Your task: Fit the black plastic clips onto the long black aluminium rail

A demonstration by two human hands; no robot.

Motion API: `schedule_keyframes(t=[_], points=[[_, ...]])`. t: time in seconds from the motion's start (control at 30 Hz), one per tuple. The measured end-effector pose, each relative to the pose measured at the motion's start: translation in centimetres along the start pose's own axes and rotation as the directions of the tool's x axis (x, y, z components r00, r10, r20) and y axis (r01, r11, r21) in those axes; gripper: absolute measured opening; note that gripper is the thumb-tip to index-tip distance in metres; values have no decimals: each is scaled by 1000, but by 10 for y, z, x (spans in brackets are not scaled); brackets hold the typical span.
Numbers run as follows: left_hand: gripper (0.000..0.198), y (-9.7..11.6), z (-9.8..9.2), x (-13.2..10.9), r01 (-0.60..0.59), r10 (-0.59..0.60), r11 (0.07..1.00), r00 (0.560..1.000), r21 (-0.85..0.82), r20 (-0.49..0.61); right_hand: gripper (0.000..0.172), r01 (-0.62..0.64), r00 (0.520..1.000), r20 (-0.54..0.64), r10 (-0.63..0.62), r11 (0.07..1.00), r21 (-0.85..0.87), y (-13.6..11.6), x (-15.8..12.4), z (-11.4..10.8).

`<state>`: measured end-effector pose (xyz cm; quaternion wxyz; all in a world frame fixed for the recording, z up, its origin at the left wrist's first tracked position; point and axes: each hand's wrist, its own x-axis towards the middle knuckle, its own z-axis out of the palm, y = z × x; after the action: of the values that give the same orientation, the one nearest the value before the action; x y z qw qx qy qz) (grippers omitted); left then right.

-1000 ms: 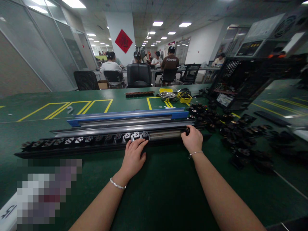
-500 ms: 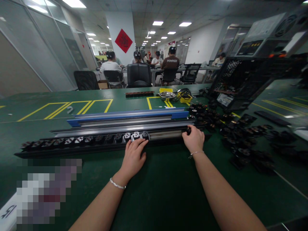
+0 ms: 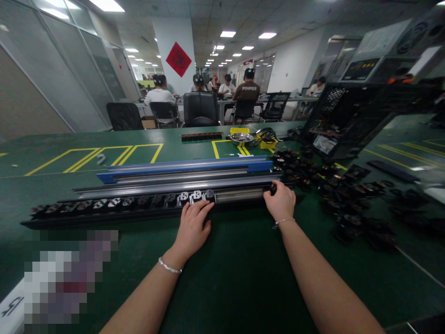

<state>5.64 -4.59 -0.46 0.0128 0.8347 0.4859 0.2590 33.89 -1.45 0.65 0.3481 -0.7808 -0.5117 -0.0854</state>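
Observation:
A long black rail (image 3: 114,218) lies across the table, with a row of black socket modules (image 3: 143,201) filling its left and middle part. To the right of the row the channel (image 3: 239,195) shows bare metal. The fingertips of my left hand (image 3: 194,227) rest on the rail's front edge by the last modules, fingers stretched and slightly spread. At the rail's right end, my right hand (image 3: 281,199) pinches a small black part (image 3: 273,189); the fingers hide most of it, so its kind is unclear.
Behind the rail lie blue-edged metal profiles (image 3: 187,172). Many loose black modules (image 3: 351,204) are heaped to the right, near an open computer case (image 3: 342,116). A metal bowl (image 3: 242,138) and a filled module strip (image 3: 201,136) sit farther back. People work at far tables.

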Motion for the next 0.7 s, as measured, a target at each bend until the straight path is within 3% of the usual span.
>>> schedule_keyframes(t=[0.43,0.7], points=[[50,1,-1,0,-9,9,1000,1000,2,-7,43,-8,1000,-19,8,1000,6,6,2,2],[50,-1,1,0,-13,13,1000,1000,-5,-14,37,-5,996,-89,4,1000,-9,9,0,3]])
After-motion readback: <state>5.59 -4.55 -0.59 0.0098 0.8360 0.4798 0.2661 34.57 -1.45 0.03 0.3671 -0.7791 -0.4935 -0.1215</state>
